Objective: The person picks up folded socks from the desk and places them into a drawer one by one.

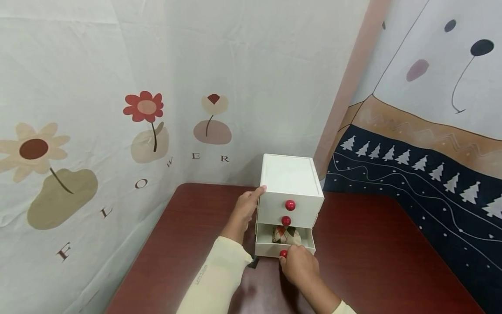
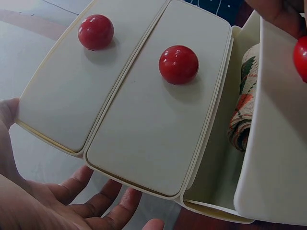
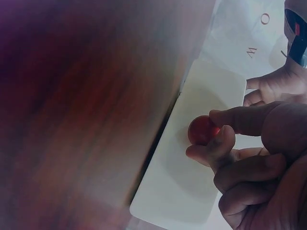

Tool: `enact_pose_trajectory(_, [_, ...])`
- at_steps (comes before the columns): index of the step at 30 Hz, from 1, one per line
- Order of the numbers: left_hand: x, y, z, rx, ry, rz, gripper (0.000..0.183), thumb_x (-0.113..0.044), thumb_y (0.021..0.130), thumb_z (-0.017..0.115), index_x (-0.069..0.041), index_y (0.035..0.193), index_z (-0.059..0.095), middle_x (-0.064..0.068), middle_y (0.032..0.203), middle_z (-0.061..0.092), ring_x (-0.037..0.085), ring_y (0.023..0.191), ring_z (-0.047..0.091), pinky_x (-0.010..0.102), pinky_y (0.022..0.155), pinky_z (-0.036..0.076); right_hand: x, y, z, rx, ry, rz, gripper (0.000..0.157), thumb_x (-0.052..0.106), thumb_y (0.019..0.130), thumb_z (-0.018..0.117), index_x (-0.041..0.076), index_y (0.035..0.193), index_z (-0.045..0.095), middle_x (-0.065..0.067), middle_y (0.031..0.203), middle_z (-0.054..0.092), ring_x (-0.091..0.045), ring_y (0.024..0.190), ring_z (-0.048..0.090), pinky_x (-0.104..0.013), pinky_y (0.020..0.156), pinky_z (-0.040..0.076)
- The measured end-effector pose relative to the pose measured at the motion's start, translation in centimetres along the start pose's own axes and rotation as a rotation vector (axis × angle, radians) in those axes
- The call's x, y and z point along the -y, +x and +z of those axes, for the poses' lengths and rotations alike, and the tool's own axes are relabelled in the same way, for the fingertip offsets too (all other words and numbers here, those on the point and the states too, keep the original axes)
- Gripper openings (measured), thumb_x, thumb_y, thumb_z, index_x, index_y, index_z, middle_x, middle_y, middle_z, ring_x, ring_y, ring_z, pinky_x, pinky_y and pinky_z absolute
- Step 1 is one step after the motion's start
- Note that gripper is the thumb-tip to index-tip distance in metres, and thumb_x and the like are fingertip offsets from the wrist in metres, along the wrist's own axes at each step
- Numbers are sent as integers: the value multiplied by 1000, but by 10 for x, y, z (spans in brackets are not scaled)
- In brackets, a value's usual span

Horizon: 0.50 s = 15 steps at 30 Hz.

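Observation:
A small white chest of drawers (image 1: 292,174) with red round knobs stands on the table. Its bottom drawer (image 1: 266,249) is pulled out, and a rolled patterned cloth (image 2: 243,100) lies inside; the two drawers above are closed. My right hand (image 1: 301,265) pinches the bottom drawer's red knob (image 3: 202,130) between thumb and fingers. Against the chest's left side rests my left hand (image 1: 246,207), its thumb at the front edge and its fingers (image 2: 103,197) extended along the side wall.
The dark red-brown table (image 1: 364,253) spreads to both sides of the chest. Behind it hangs a pale curtain (image 1: 251,87) printed with flowers and letters. A dark patterned cloth (image 1: 392,170) with white trees hangs at the right.

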<state>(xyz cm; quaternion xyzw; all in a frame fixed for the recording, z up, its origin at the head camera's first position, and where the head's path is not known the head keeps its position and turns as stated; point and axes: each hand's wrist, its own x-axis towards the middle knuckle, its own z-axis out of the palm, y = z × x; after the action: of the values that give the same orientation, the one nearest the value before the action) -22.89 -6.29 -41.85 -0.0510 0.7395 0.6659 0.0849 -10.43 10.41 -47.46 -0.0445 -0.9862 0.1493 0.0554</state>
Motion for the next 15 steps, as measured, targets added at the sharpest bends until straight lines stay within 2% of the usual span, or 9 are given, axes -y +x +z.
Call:
enact_pose_trajectory(6, [-3,0,0,-17,3,-10,84,-72,97,63,-5,148,61,20,145,64,37,132,61,74,116,43,1,11,-2,42,13,16,42,28,90,84,14,61,56,-14,82,76,-31,74,73,-56,60,56])
enact_pose_trajectory(15, [-3,-3,0,-12,15,-9,84,-73,97,63,-5,148,61,19,144,65,36,130,62,73,115,45,2,25,-3,79,30,55,34,30,91,85,10,73,65,-15,91,77,-33,80,75,-55,62,57])
